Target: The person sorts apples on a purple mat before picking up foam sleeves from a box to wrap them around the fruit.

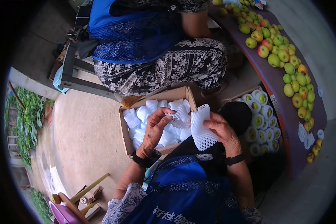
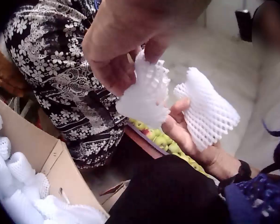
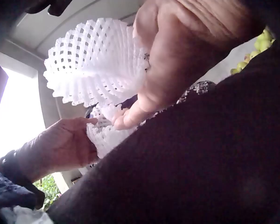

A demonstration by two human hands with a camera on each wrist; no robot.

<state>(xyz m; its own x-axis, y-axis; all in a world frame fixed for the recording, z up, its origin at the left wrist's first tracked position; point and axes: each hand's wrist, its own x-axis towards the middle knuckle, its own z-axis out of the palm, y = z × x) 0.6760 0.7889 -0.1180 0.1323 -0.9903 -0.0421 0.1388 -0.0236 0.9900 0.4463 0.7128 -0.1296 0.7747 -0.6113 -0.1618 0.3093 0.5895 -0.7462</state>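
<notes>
While the left hand (image 1: pixel 155 127) pinched one foam net (image 1: pixel 180 118), the right hand (image 1: pixel 223 130), at its three o'clock, gripped a second net (image 1: pixel 202 130).

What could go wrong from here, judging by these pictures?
The foam net pinched by the left hand might tear if pulled hard; its mesh looks thin. The second net, held by the right hand, could slip loose. Loose apples on the table might roll off if it is bumped.

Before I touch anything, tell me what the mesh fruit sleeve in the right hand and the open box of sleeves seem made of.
Mesh fruit sleeve: probably plastic foam, matte white, judging by its puffy, open lattice. Box: likely cardboard, dull brown, going by its flat, papery walls.
</notes>
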